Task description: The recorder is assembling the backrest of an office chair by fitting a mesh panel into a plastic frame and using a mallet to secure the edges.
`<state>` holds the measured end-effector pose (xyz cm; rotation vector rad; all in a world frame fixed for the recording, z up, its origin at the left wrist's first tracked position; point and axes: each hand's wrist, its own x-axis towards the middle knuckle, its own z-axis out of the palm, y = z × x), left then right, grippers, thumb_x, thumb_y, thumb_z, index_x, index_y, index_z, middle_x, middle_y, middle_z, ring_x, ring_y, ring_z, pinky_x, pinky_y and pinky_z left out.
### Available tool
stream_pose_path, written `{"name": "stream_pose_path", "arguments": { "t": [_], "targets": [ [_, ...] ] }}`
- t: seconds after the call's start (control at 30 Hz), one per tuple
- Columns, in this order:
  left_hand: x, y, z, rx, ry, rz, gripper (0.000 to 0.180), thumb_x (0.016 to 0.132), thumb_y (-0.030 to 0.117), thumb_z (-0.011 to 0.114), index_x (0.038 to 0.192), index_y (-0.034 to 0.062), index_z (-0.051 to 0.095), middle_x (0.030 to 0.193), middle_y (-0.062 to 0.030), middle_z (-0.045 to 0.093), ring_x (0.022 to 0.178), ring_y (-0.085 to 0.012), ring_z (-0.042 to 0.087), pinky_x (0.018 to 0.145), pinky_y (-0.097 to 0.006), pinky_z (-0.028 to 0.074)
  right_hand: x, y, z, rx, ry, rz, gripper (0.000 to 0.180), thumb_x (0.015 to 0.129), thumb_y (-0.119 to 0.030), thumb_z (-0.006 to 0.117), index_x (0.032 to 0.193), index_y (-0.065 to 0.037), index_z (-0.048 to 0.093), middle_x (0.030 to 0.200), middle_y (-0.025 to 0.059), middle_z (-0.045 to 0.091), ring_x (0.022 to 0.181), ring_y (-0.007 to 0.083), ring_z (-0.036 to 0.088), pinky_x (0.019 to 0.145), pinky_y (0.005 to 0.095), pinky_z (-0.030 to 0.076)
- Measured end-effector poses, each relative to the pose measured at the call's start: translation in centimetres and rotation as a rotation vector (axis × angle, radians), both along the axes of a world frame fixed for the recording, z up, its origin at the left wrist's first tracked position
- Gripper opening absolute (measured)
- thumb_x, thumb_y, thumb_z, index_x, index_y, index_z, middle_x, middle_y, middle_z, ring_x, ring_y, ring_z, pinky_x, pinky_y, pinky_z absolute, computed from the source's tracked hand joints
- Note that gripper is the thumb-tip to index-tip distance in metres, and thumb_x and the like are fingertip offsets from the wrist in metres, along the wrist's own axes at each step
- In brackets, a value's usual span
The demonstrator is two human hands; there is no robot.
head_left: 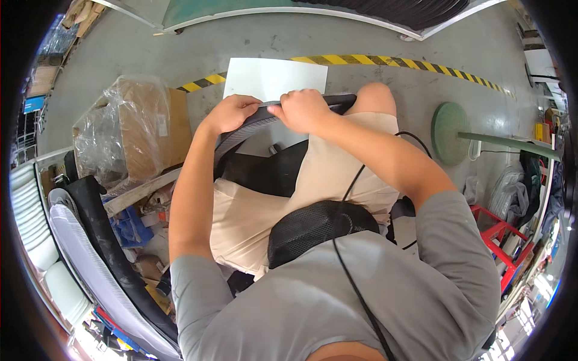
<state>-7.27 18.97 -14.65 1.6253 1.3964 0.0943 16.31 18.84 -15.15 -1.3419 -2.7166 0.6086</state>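
A curved dark frame with a grey ribbed, mesh-like edge [241,132] arcs in front of my lap, between my knees. Its exact kind is not clear. My left hand [232,113] is closed on the upper left of the rim, thumb pointing toward my other hand. Close beside it, my right hand [303,110] is bent over the top of the same rim, with its fingers curled and its thumb pressed down. The frame's lower part is hidden by my thigh and dark material [259,171]. Just beyond the rim lies a white rectangular panel [277,77].
A cardboard box [141,129] wrapped in clear plastic stands at the left. Long mesh panels [75,240] lean at lower left. On the right are a round green disc [450,133] and a red metal frame [500,237]. A black cable [343,259] hangs over my torso.
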Motion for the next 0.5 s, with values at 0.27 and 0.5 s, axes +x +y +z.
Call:
{"name": "stream_pose_path", "arguments": {
  "t": [0.27, 0.5],
  "targets": [
    [0.6, -0.6, 0.0, 0.086, 0.036, 0.082, 0.026, 0.095, 0.018, 0.065, 0.114, 0.0023, 0.075, 0.104, -0.0168, 0.077, 0.093, -0.0289, 0.071, 0.087, -0.038, 0.054, -2.0, 0.3, -2.1, -0.155, 0.243, -0.175, 0.029, 0.102, -0.039, 0.055, 0.099, -0.019, 0.077, 0.086, 0.0095, 0.076, 0.081, 0.0349, 0.072, 0.075, 0.0484, 0.057],
    [0.9, -1.1, -1.0, 0.034, -0.092, 0.209, 0.021, 0.091, 0.012, 0.071, 0.109, 0.0037, 0.077, 0.095, -0.0173, 0.076, 0.081, -0.0296, 0.071, 0.078, -0.037, 0.055, -1.1, -0.2, -4.4, -0.025, 0.404, -0.103, 0.027, 0.097, -0.038, 0.062, 0.105, -0.015, 0.076, 0.093, 0.0090, 0.076, 0.086, 0.0317, 0.073, 0.075, 0.0459, 0.056]
  ]
}}
